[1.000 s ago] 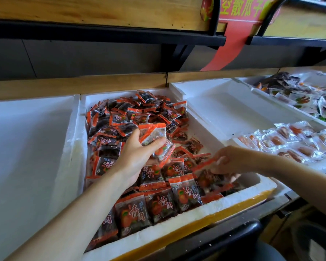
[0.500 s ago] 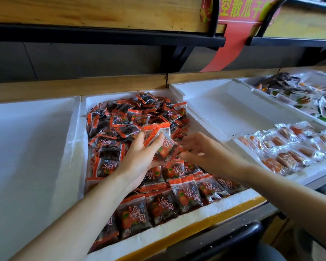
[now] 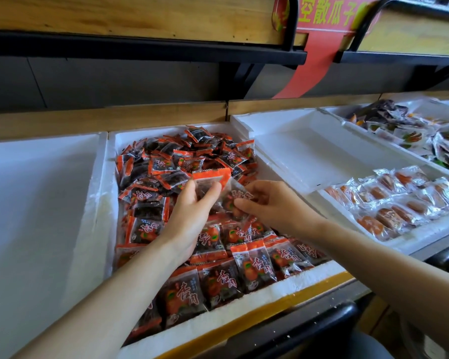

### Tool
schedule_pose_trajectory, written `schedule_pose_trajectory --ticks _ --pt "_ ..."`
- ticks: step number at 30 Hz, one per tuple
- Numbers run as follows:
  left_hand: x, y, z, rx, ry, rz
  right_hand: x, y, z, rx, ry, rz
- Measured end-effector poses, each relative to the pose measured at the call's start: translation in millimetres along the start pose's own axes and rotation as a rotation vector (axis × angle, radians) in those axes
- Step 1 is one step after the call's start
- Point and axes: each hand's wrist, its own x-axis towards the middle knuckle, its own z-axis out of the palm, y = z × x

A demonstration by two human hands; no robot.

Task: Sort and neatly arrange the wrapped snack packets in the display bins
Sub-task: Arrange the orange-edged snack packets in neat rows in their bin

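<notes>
Some orange-topped packets [image 3: 210,180] are gripped by the left hand [image 3: 189,216], their count hidden by it. A blurred packet [image 3: 236,195] is pinched by the right hand [image 3: 275,206].

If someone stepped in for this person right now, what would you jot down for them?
Left hand: grips a small stack of packets above the middle foam bin.
Right hand: pinches a single packet right beside that stack.
Done: the front rows lie flat, side by side, labels up.
Left to do: the back heap is jumbled. Lay the held packets down in line with the rows, then work through the heap.
</notes>
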Motion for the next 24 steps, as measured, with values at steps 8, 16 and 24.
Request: schedule_pose_trajectory --ticks 8,16,24 --pt "-1.2 2.0 -0.4 -0.015 -0.025 -0.016 -15.6 41.9 -60.0 -0.418 -0.021 0.28" --pt "-1.2 0.4 -0.9 0.034 -0.043 -0.012 -32.6 57.9 -68.4 -0.701 -0.385 0.41" --pt "-3.3 2.2 1.5 -0.011 -0.13 -0.044 -24.0 50.8 -63.1 -0.819 -0.238 0.225"
